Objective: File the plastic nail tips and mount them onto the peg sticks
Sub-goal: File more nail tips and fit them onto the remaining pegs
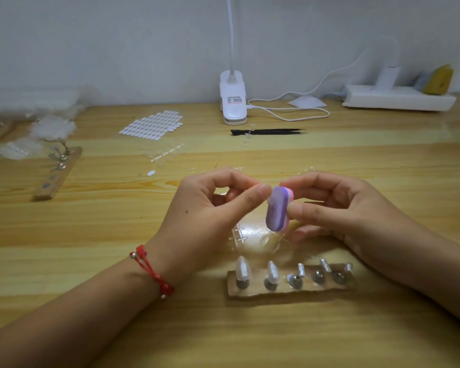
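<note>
The left hand (210, 208) has its grip closed, thumb and forefinger pinched on a clear nail tip (270, 200) that is barely discernible. It offers the tip's edge to the file (276, 212), probably so the abrasive face meets it squarely. The file stands nearly upright, long axis vertical, purple face toward the camera, clamped in the right hand's (343, 208) grip. Both hover over the counter (117, 235), just beyond the peg strip (290, 292), whose two leftmost pegs carry mounted tips (242, 268).
</note>
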